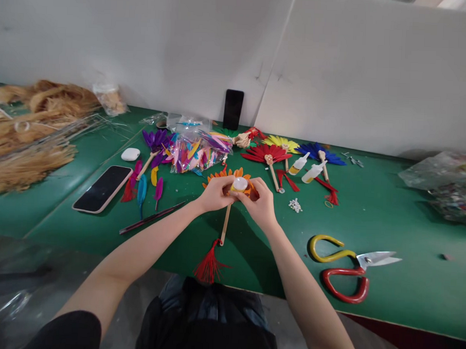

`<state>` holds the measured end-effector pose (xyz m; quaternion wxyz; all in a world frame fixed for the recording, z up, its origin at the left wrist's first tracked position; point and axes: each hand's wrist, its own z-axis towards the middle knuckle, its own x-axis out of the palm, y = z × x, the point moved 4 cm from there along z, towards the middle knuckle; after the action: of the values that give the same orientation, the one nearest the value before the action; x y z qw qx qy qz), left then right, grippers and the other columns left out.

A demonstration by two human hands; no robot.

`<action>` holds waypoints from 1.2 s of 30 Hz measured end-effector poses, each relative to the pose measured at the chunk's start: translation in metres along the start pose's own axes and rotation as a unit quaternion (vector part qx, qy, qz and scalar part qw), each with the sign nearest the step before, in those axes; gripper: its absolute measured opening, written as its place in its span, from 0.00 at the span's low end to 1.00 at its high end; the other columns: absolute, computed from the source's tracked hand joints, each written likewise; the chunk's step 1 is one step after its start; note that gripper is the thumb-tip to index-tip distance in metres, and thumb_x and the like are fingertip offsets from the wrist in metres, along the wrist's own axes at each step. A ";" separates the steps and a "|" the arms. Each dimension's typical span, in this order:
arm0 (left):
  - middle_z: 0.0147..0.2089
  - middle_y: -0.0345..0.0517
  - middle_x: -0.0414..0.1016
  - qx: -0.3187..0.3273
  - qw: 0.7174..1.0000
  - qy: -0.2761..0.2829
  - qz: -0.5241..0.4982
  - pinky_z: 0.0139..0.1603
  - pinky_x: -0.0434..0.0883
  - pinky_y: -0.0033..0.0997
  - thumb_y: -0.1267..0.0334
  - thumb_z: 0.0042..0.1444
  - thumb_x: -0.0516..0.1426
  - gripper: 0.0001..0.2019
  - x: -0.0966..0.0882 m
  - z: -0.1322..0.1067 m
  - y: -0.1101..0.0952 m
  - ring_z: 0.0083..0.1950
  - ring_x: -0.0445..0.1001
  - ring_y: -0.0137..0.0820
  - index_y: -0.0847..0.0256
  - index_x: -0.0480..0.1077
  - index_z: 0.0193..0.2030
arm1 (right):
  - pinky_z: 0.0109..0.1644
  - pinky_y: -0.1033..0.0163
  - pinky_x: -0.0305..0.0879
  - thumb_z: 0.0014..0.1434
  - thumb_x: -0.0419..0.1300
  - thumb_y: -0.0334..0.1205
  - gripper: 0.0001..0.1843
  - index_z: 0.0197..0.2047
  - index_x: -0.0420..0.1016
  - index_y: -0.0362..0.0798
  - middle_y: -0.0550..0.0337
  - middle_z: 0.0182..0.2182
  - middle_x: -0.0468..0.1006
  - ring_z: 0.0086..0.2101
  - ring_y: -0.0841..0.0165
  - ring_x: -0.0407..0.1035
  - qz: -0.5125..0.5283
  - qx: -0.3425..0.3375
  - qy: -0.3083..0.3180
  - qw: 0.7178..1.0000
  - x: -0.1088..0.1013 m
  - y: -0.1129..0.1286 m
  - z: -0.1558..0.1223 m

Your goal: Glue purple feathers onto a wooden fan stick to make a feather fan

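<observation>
My left hand and my right hand are both closed around a small glue bottle, its round white base turned up toward me and a bit of yellow label showing. Its nozzle is hidden. Under the bottle lies an orange feather fan, mostly covered by my hands. The fan's wooden handle points toward me and ends in a red tassel near the table edge. Two similar glue bottles lie to the right, with a small pile of white beads nearer me.
Red, yellow, blue and purple fans lie behind. Scissors rest at right, a phone at left. Another phone leans on the wall. Bagged feathers, straw-coloured fibre and a plastic bag surround the area.
</observation>
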<state>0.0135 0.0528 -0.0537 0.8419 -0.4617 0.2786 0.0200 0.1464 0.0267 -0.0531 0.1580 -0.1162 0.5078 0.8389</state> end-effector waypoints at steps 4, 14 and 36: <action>0.21 0.32 0.52 0.019 1.000 -0.004 -0.022 0.22 0.51 0.23 0.60 0.47 0.60 0.10 -0.001 0.001 -0.002 0.21 0.50 0.20 0.63 0.67 0.32 | 0.32 0.65 0.62 0.48 0.65 0.48 0.20 0.42 0.71 0.48 0.59 0.34 0.68 0.32 0.68 0.65 0.031 -0.005 0.016 0.999 -0.003 -0.006 0.002; 0.18 0.30 0.50 -0.077 0.997 -0.027 -0.001 0.21 0.48 0.23 0.54 0.47 0.61 0.15 -0.004 0.002 0.011 0.20 0.49 0.21 0.63 0.68 0.35 | 0.24 0.65 0.56 0.61 0.52 0.47 0.17 0.33 0.76 0.46 0.61 0.25 0.64 0.21 0.73 0.57 -0.063 0.000 0.078 0.995 -0.019 -0.019 -0.003; 0.20 0.33 0.58 -0.147 0.982 -0.105 -0.061 0.19 0.52 0.22 0.54 0.46 0.62 0.14 -0.010 -0.010 0.014 0.20 0.54 0.21 0.62 0.66 0.31 | 0.37 0.63 0.69 0.59 0.54 0.34 0.11 0.41 0.77 0.52 0.54 0.42 0.72 0.33 0.68 0.72 -0.178 -0.056 0.147 0.971 0.002 -0.037 -0.026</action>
<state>-0.0035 0.0552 -0.0642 0.7888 -0.5922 0.1543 0.0576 0.1593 0.0196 -0.0959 0.2218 -0.3352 0.4491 0.7980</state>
